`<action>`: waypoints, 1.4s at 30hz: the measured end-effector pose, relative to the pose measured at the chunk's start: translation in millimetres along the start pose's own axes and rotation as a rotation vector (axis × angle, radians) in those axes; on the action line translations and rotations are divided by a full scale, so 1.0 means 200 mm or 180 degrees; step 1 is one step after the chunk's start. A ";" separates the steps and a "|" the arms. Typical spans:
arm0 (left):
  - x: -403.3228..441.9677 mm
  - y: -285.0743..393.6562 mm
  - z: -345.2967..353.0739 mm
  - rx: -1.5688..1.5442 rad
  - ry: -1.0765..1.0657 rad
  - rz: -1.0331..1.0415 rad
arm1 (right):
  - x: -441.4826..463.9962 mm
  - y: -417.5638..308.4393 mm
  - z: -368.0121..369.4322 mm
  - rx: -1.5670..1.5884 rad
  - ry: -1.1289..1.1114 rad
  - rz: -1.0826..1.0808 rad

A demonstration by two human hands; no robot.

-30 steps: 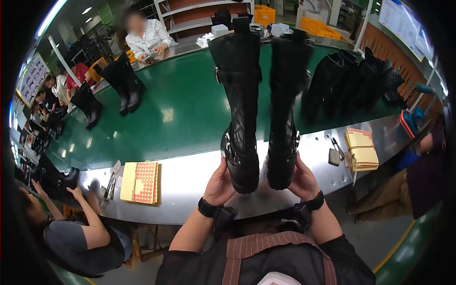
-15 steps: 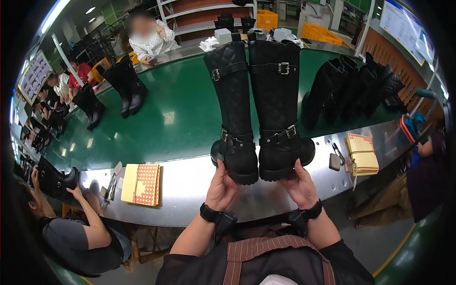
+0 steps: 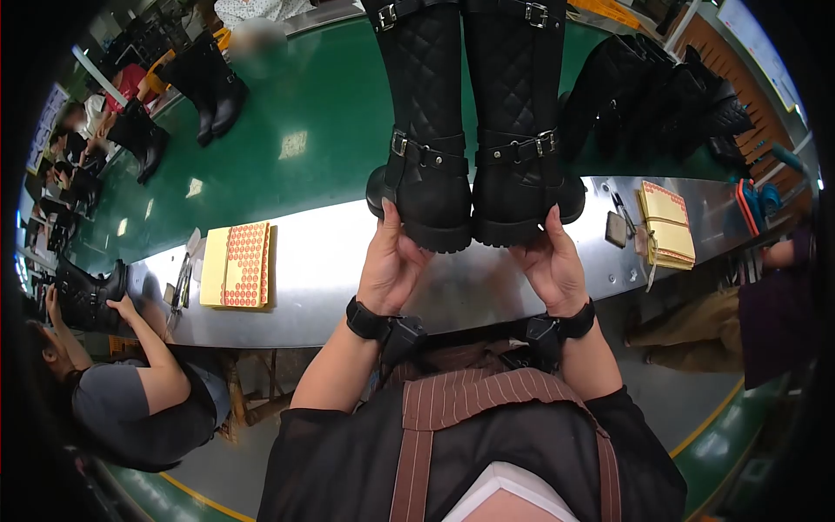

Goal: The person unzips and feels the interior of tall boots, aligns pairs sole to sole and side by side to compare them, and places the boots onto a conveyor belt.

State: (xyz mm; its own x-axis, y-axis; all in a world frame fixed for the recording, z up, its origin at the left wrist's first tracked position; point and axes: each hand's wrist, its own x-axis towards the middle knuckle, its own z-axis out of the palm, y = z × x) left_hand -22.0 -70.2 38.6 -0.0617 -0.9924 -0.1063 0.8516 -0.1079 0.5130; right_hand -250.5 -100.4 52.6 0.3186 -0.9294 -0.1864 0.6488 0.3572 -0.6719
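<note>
Two tall black boots point(image 3: 426, 104) point(image 3: 515, 104) with quilted shafts and buckled straps stand upright side by side before me, their heels toward me. My left hand point(image 3: 396, 265) is closed round the foot of the left boot, thumb on its side and fingers under the sole. My right hand point(image 3: 554, 265) grips the right boot the same way. The boot tops run out of the frame. Some of my fingertips are hidden beneath the soles.
Sticker sheets on a yellow pad point(image 3: 237, 265) lie left on the metal ledge point(image 3: 348, 261); another yellow bundle point(image 3: 665, 226) lies right. More black boots point(image 3: 644, 96) stand on the green belt point(image 3: 296, 87). A co-worker point(image 3: 148, 400) at left handles a boot point(image 3: 83, 291).
The view has tipped downward, so the boots, ledge and belt sit higher in the frame and the boot tops are cut off. Both hands keep their hold on the boots.
</note>
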 end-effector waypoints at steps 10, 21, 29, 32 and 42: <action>0.00 0.00 0.04 -0.0265 -0.0047 -0.0047 | -0.01 0.00 0.00 0.0106 -0.0075 0.0033; 0.01 -0.01 -0.02 -0.0105 0.0056 0.0135 | -0.01 0.02 0.02 -0.0013 0.0037 -0.0127; 0.03 -0.01 -0.08 0.0002 0.0029 0.0164 | 0.00 0.03 0.01 0.0032 -0.0036 -0.0177; 0.02 -0.02 -0.06 -0.0064 0.0037 0.0234 | 0.00 0.03 0.01 0.0022 0.0069 -0.0169; 0.01 -0.02 0.00 0.0023 -0.0132 0.0570 | 0.01 0.04 -0.03 -0.0129 -0.0166 -0.0341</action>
State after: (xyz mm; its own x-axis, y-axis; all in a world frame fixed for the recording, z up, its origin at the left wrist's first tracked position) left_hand -25.2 -72.1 36.6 0.0689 -0.9974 0.0225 0.8471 0.0704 0.5267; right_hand -248.8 -99.6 42.8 0.2852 -0.9555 -0.0750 0.6529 0.2510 -0.7147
